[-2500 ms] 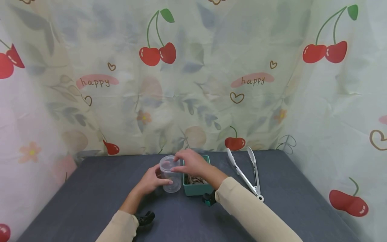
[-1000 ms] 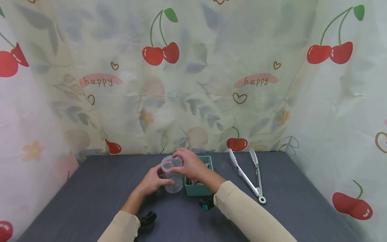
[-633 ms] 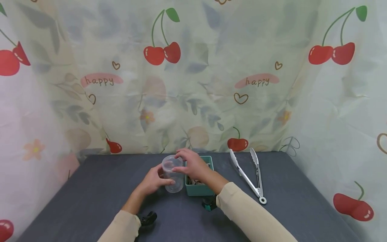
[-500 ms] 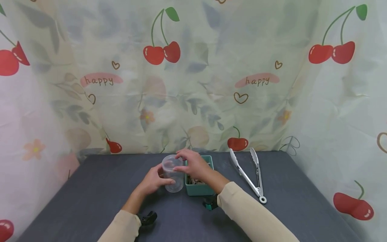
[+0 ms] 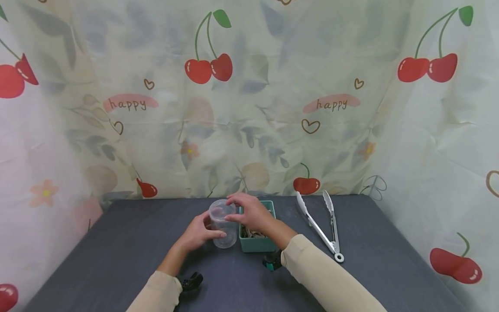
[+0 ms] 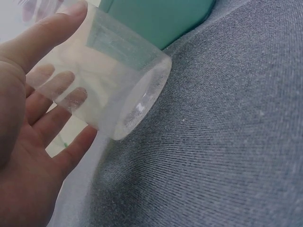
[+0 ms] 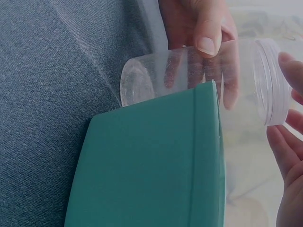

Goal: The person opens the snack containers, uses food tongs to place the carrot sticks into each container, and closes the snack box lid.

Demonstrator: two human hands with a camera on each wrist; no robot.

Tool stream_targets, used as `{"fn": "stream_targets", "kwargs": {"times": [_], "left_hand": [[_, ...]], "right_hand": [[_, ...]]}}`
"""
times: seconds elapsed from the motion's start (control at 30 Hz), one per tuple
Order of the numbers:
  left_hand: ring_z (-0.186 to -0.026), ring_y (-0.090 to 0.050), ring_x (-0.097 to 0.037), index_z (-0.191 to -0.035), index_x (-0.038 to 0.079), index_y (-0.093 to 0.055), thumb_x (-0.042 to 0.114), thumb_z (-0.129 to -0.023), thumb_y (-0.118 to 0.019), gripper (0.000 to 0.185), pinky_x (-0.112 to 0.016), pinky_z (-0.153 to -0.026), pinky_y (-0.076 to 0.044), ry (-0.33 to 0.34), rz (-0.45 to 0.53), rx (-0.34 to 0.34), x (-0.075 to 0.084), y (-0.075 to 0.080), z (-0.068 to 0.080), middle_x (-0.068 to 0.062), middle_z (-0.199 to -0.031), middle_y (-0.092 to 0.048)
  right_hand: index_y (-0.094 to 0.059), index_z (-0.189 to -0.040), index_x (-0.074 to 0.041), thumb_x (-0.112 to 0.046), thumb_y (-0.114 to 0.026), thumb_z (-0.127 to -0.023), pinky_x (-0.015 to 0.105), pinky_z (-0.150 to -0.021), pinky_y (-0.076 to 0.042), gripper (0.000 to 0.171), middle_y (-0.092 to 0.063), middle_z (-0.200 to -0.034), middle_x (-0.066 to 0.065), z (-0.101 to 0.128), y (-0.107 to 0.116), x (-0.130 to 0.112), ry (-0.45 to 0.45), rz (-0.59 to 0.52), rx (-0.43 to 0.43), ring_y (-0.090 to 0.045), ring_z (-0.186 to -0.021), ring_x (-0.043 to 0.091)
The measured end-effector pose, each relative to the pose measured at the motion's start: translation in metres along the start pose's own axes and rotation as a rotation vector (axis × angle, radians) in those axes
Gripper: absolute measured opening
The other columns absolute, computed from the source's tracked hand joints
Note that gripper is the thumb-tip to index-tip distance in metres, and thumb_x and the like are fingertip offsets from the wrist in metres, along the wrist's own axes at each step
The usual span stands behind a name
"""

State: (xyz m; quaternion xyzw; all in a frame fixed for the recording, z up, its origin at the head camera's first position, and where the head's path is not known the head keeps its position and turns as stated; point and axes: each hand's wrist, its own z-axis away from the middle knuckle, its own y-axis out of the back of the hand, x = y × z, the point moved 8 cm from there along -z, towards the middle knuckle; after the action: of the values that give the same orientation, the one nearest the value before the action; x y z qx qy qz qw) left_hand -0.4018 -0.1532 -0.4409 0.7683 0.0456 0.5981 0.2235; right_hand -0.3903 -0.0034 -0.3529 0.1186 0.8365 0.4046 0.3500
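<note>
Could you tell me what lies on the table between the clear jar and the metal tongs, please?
The teal box lies there, right beside the clear jar, then a bare stretch of table up to the tongs. The head view shows this.

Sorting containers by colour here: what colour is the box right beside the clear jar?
Teal green box, plain with no pattern; the right wrist view shows it best.
</note>
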Motion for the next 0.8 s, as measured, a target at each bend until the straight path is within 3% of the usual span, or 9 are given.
{"fn": "stream_targets", "kwargs": {"times": [0.13,0.33,0.53,0.63,0.8], "left_hand": [[-0.111,-0.06,-0.031,-0.132,0.002,-0.051,0.01,-0.08,-0.081,0.061,-0.047,-0.09,-0.049,0.0,-0.003,0.0,-0.001,0.0,0.0,-0.015,-0.123,-0.06],[-0.11,-0.06,-0.031,-0.132,0.001,-0.051,0.009,-0.08,-0.081,0.06,-0.046,-0.09,-0.049,-0.017,0.0,-0.005,-0.003,-0.001,0.0,-0.015,-0.123,-0.059],[-0.114,-0.058,-0.036,-0.134,0.0,-0.05,0.009,-0.081,-0.08,0.061,-0.045,-0.089,-0.049,-0.024,0.021,-0.017,-0.004,-0.001,-0.001,-0.016,-0.126,-0.058],[-0.116,-0.055,-0.041,-0.136,-0.003,-0.047,0.011,-0.081,-0.08,0.065,-0.046,-0.088,-0.05,-0.017,0.044,-0.033,-0.002,-0.001,-0.001,-0.019,-0.128,-0.056],[-0.115,-0.054,-0.046,-0.135,-0.008,-0.046,0.016,-0.081,-0.081,0.068,-0.045,-0.088,-0.05,-0.011,0.054,-0.062,0.017,0.0,0.007,-0.021,-0.126,-0.056]], "right_hand": [[-0.065,-0.119,-0.007,-0.028,-0.075,-0.087,0.04,-0.09,-0.049,0.039,-0.056,-0.134,0.007,0.0,-0.001,0.0,-0.013,-0.005,-0.024,-0.059,-0.109,0.022],[-0.066,-0.114,-0.008,-0.034,-0.073,-0.089,0.042,-0.1,-0.041,0.037,-0.058,-0.132,0.007,-0.003,-0.005,-0.006,-0.014,0.045,-0.066,-0.05,-0.123,0.024],[-0.065,-0.105,-0.013,-0.042,-0.075,-0.085,0.036,-0.089,-0.044,0.037,-0.062,-0.109,0.001,-0.01,-0.009,-0.012,-0.021,0.201,-0.029,-0.054,-0.102,0.017],[-0.062,-0.101,-0.017,-0.048,-0.075,-0.082,0.035,-0.086,-0.044,0.039,-0.06,-0.108,0.0,-0.013,-0.012,-0.015,-0.064,0.265,-0.012,-0.052,-0.099,0.016],[-0.059,-0.096,-0.017,-0.051,-0.078,-0.079,0.036,-0.087,-0.043,0.042,-0.057,-0.107,0.0,-0.013,-0.013,-0.019,-0.138,0.257,0.03,-0.049,-0.099,0.018]]}}
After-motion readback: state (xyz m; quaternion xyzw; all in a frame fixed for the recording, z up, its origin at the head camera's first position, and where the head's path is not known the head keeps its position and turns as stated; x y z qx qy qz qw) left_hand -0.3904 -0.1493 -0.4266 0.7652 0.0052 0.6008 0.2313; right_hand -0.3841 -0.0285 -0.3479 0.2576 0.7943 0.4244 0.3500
